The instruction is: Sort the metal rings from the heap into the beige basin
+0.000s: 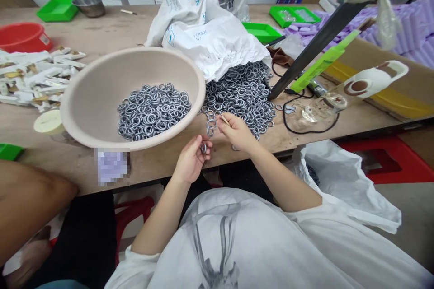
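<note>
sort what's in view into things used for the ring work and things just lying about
Apparently in use:
- ring in left hand
- thin stick in right hand
- ring pile
- beige basin holding more rings
- white sack against the pile

Probably just lying about:
- red tub
- metal bowl
- bottle
- purple pieces

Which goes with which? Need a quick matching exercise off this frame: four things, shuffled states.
Things
1. Left hand
2. Right hand
3. Beige basin
4. Large sack

States
A. White, printed with blue lettering
B. Pinching a thin pale stick
C. Round, with a heap of grey rings inside
D. Holding a single ring at the fingers

Pairs: 1-D, 2-B, 3-C, 4-A
</note>
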Demonstrator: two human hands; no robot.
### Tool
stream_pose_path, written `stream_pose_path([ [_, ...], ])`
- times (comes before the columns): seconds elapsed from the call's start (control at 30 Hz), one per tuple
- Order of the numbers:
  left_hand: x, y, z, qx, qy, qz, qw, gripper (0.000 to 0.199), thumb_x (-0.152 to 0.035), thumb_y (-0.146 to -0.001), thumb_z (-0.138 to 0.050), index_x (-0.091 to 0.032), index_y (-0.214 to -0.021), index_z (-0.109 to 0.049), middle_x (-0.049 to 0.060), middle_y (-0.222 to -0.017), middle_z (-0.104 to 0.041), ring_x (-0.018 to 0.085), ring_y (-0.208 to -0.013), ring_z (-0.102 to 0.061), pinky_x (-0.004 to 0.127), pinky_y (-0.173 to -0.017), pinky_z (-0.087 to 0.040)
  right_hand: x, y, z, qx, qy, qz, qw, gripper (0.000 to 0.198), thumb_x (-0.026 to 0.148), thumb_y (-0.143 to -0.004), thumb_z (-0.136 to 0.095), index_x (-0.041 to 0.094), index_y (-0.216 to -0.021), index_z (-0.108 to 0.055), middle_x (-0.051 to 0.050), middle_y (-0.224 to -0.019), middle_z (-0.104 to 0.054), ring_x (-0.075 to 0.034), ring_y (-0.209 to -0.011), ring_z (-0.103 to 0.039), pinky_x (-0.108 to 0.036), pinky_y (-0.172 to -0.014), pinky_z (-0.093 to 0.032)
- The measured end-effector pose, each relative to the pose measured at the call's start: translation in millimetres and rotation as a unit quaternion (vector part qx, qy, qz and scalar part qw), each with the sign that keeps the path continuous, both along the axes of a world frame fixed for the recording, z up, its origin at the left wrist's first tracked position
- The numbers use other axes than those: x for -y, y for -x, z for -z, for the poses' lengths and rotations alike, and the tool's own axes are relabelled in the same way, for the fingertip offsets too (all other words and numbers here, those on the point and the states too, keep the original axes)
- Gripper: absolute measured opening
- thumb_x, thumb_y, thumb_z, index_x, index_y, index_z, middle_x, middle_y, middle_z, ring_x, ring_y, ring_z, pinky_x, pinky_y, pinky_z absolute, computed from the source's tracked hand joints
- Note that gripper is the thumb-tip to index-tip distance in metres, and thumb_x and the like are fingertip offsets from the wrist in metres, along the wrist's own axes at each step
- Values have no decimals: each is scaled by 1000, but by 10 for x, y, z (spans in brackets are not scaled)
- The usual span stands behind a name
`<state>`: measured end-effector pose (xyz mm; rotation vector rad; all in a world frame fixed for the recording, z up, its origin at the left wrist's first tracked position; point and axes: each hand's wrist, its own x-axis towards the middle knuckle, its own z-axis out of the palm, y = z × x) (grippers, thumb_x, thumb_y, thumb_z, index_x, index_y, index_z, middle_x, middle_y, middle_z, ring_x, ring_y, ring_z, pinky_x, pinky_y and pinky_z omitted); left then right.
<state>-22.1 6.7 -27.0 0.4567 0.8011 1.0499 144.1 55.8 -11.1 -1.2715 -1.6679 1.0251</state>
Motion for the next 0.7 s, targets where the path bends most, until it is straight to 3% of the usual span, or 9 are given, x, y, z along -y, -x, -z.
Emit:
stream_pose_path([
  [0.13, -24, -111, -35, 25, -15, 74, 997, 46, -57, -78, -74, -14, -92, -64, -6, -58, -46, 3, -44, -31, 14, -39, -25, 192, 75, 10, -133, 13, -32, 991, 36, 56, -90, -57, 21, -86, -55, 1, -78, -54, -13, -72, -52, -29, -75, -47],
  [0.27, -2, -169, -59, -6, -45, 54, 998, 51, -62, -75, -75, -17, -98, -62, -5, -63, -49, 3, -44, -31, 14, -40, -24, 288, 121, 48, -194, 40, -30, 980, 42, 64, -87, -60, 23, -92, -53, 3, -80, -53, -11, -66, -51, -28, -70, -50],
  [0.37, 19, -175, -63, -21, -55, 40, 997, 52, -63, -73, -76, -17, -91, -60, -3, -71, -55, 2, -45, -34, 14, -40, -26, 349, 134, 64, -160, 29, -36, 986, 37, 60, -92, -54, 24, -96, -53, 2, -78, -53, -12, -63, -51, -28, -62, -47],
  [0.57, 44, -119, -84, -51, -99, -3, 994, 43, -54, -74, -78, -17, -79, -58, -4, -65, -54, 2, -43, -34, 15, -40, -25, 435, 138, -6, -16, -121, 7, 993, 29, 50, -98, -49, 23, -93, -59, -4, -85, -62, -19, -81, -57, -36, -79, -47],
  [0.7, 48, -77, -81, -109, -138, 4, 984, 46, -61, -80, -70, -16, -73, -60, -1, -59, -56, 4, -43, -36, 18, -40, -24, 416, 129, -16, -47, -101, 34, 993, 32, 53, -97, -49, 23, -95, -60, -4, -89, -64, -19, -83, -58, -35, -81, -46],
])
